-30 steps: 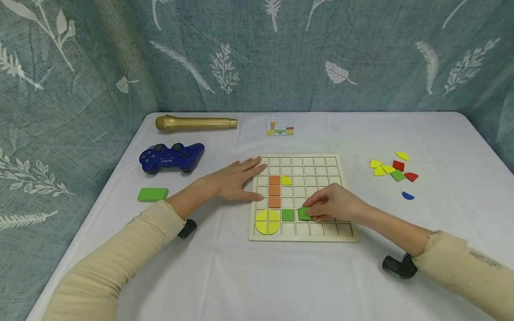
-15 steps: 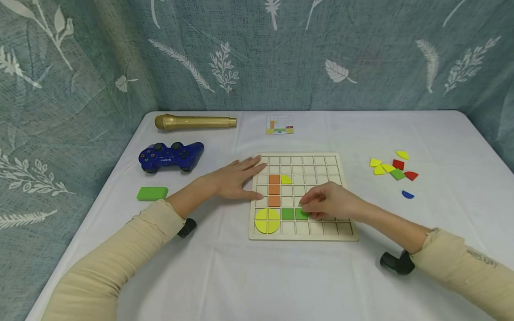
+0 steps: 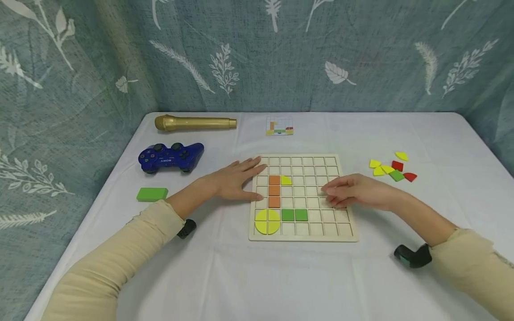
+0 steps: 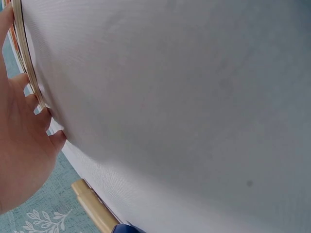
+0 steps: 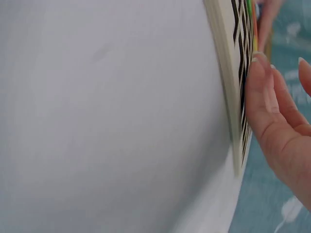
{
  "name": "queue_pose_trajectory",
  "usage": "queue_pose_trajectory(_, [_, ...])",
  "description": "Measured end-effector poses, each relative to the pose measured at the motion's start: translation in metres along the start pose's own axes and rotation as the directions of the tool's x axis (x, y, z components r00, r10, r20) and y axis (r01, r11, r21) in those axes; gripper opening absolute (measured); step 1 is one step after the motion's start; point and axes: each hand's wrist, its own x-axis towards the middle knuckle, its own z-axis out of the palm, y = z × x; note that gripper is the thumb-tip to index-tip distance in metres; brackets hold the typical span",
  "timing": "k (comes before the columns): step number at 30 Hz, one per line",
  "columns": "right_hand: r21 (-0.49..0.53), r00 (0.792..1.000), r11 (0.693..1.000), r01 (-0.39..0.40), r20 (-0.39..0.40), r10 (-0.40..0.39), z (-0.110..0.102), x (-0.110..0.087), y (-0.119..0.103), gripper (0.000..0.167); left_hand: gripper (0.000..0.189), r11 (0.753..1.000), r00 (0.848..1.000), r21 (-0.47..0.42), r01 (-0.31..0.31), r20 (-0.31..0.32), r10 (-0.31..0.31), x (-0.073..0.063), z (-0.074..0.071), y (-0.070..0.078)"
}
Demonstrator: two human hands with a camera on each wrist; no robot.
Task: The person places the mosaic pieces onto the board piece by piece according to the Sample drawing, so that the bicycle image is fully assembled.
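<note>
A wooden grid board (image 3: 321, 229) lies on the table in front of me. My left hand (image 3: 234, 180) rests on its left edge, fingers spread. Over the board's right part is my right hand (image 3: 357, 191), its fingers loosely bent and holding nothing. Two green squares (image 3: 294, 215) sit side by side in the grid. Left of them, yellow quarter pieces (image 3: 267, 221) form a disc. Three orange squares (image 3: 274, 191) stand in a column, with a yellow quarter piece (image 3: 286, 180) beside the top one. In the right wrist view the right hand (image 5: 282, 116) is beside the board (image 5: 226, 63).
Loose yellow, red and green pieces (image 3: 396, 176) lie right of the board. A small pattern card (image 3: 279, 126) is behind it. On the left are a gold microphone (image 3: 196, 123), a blue game controller (image 3: 171, 158) and a green block (image 3: 152, 194).
The right hand has set the second green square flat in its cell, let go of it, and moved right and slightly away. The left hand has stayed still.
</note>
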Motion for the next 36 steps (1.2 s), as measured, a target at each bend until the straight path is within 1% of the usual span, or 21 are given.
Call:
queue_pose_trajectory(3, [0.103, 0.999, 0.995, 0.014, -0.048, -0.009, -0.016, -0.006, 0.006, 0.051, 0.092, 1.0, 1.0, 0.007, 0.001, 0.001, -0.001, 0.0, -0.001, -0.001])
queue_pose_trajectory(6, [0.157, 0.995, 0.987, 0.023, -0.097, -0.008, -0.031, -0.013, 0.012, 0.052, 0.092, 1.0, 1.0, 0.006, -0.005, 0.002, 0.005, 0.0, -0.001, -0.001])
queue_pose_trajectory(13, [0.201, 0.985, 0.979, 0.027, -0.174, 0.009, -0.066, -0.03, 0.024, 0.057, 0.092, 1.0, 1.0, 0.004, -0.005, 0.01, 0.005, -0.001, -0.001, 0.0])
queue_pose_trajectory(18, [0.293, 0.976, 0.955, 0.051, -0.218, 0.015, -0.093, -0.047, 0.031, 0.025, 0.092, 1.0, 1.0, 0.008, 0.003, 0.01, -0.003, -0.001, 0.0, -0.001])
queue_pose_trajectory(20, [0.324, 0.971, 0.944, 0.061, -0.237, 0.018, -0.104, -0.054, 0.034, 0.02, 0.092, 1.0, 1.0, 0.007, 0.001, 0.008, -0.002, -0.001, 0.0, -0.001])
queue_pose_trajectory(21, [0.324, 0.968, 0.944, 0.058, -0.249, 0.026, -0.108, -0.057, 0.035, 0.02, 0.092, 1.0, 1.0, 0.007, 0.001, 0.008, -0.001, -0.001, 0.0, -0.001])
queue_pose_trajectory(22, [0.315, 0.964, 0.948, 0.053, -0.263, 0.033, -0.112, -0.059, 0.036, 0.024, 0.092, 1.0, 1.0, 0.007, 0.001, 0.007, -0.001, -0.001, 0.0, -0.001])
queue_pose_trajectory(26, [0.196, 0.948, 0.98, 0.015, -0.315, 0.048, -0.125, -0.066, 0.04, 0.062, 0.092, 1.0, 1.0, 0.007, -0.006, 0.004, 0.006, -0.001, -0.001, -0.001])
queue_pose_trajectory(27, [0.168, 0.944, 0.986, 0.002, -0.326, 0.053, -0.127, -0.067, 0.041, 0.07, 0.092, 1.0, 1.0, 0.008, -0.006, 0.004, 0.006, -0.001, -0.001, -0.001])
queue_pose_trajectory(28, [0.148, 0.941, 0.989, -0.009, -0.334, 0.058, -0.129, -0.068, 0.042, 0.074, 0.092, 1.0, 1.0, 0.009, -0.007, 0.003, 0.007, -0.001, -0.002, -0.001])
queue_pose_trajectory(34, [0.096, 0.934, 0.995, -0.022, -0.352, 0.055, -0.135, -0.068, 0.046, 0.071, 0.092, 1.0, 1.0, -0.001, -0.008, 0.0, 0.008, -0.002, -0.001, 0.0])
queue_pose_trajectory(36, [0.075, 0.937, 0.997, -0.024, -0.347, 0.048, -0.134, -0.069, 0.046, 0.07, 0.092, 1.0, 1.0, -0.004, -0.006, 0.001, 0.006, -0.002, -0.001, 0.001])
